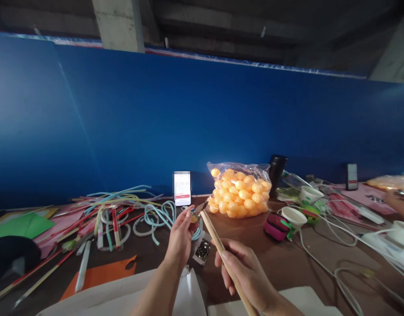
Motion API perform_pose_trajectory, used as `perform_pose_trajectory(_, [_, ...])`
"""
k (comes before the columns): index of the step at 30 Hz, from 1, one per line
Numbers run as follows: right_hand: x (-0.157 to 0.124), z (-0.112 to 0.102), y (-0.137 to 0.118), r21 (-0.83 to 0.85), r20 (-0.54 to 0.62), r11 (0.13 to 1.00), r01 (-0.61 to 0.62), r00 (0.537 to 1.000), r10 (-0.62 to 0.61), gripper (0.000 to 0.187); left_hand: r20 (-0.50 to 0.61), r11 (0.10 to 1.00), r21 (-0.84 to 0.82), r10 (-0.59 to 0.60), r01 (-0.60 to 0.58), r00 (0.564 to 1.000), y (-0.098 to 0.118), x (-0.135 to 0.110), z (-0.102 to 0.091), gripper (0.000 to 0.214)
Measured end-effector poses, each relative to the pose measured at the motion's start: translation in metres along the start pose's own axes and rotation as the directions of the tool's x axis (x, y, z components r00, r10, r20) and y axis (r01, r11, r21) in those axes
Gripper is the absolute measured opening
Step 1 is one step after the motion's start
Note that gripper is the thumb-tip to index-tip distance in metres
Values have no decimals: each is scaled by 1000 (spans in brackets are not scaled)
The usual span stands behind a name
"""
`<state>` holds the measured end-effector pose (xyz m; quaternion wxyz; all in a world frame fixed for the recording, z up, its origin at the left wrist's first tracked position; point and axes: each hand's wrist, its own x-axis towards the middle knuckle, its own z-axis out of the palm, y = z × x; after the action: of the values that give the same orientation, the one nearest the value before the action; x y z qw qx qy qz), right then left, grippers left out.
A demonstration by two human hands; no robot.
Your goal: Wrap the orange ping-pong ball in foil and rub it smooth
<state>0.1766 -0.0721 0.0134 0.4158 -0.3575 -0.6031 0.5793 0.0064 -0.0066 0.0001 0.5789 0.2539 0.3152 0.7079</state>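
Observation:
My right hand (243, 270) is wrapped round a pale wooden stick (218, 241), which slants up and away towards my left hand. Pinched in the fingers of my left hand (181, 230) is a small shiny object (194, 216) with blue and gold tones; its kind is too small to make out. The stick's upper end is close beside it, and whether they touch I cannot tell. Between my hands, on the brown table, lies a small open box (202, 251) of dark, shiny metal pieces. White paper (123, 292) lies under my left forearm.
Behind my hands stand a clear bag of orange balls (239, 193) and a lit phone (182, 188). Coiled tubes (152, 221), coloured paper (22, 226) and sticks crowd the left. A magenta pouch (276, 226), paper cups (293, 217), a black bottle (277, 173) and white cables (320, 263) occupy the right.

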Motion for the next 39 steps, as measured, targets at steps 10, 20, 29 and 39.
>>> perform_pose_trajectory(10, [0, 1, 3, 11, -19, 1000, 12, 1000, -12, 32, -6, 1000, 12, -1, 1, 1000, 0, -1, -1, 39])
perform_pose_trajectory(20, [1, 0, 3, 12, -34, 1000, 16, 999, -16, 32, 4, 1000, 8, 2, -2, 1000, -1, 1, -3, 38])
perform_pose_trajectory(29, [-1, 3, -1, -21, -9, 1000, -12, 1000, 12, 37, 4, 1000, 0, 7, -7, 1000, 0, 2, -1, 40])
perform_pose_trajectory(39, [-2, 1, 1, 67, -25, 996, 52, 998, -50, 31, 8, 1000, 9, 25, -25, 1000, 1, 0, -2, 42])
